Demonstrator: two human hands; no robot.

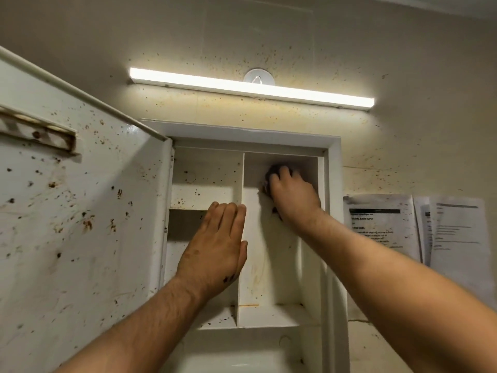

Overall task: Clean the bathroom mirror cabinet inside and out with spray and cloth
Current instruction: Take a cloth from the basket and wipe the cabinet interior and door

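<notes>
Head view: the mirror cabinet (333, 168) fills the middle of the frame, its door (80, 211) swung open toward 9 o'clock. The inner face of the door is spotted with brown stains and carries a rusty strip (37, 130) near 10 o'clock. Inside, an upright divider (242, 179) splits the cabinet into a left and a right column. A short shelf (201, 196) crosses the left column, and a lower shelf (269, 316) closes off both columns toward 6 o'clock.

The left hand (217, 243) comes in from 7 o'clock and lies flat and released, holding nothing. Its fingers are straight and together, with the fingertips against the front edge of the divider, level with the short shelf.

The right hand (293, 195) reaches in from 4 o'clock into the upper right compartment. Its fingers curl over a dark cloth (273, 170) and press it to the back wall, close under the cabinet's top. Only the cloth's edges show past the fingers, at 11 and 9 o'clock of the hand.

At 12 o'clock a lit light bar (250, 87) runs across the speckled wall (403, 76), with a round white disc (258, 76) just above it. At 3 o'clock printed papers (382, 224) hang on the wall beside the cabinet frame; their text is too small to read.
</notes>
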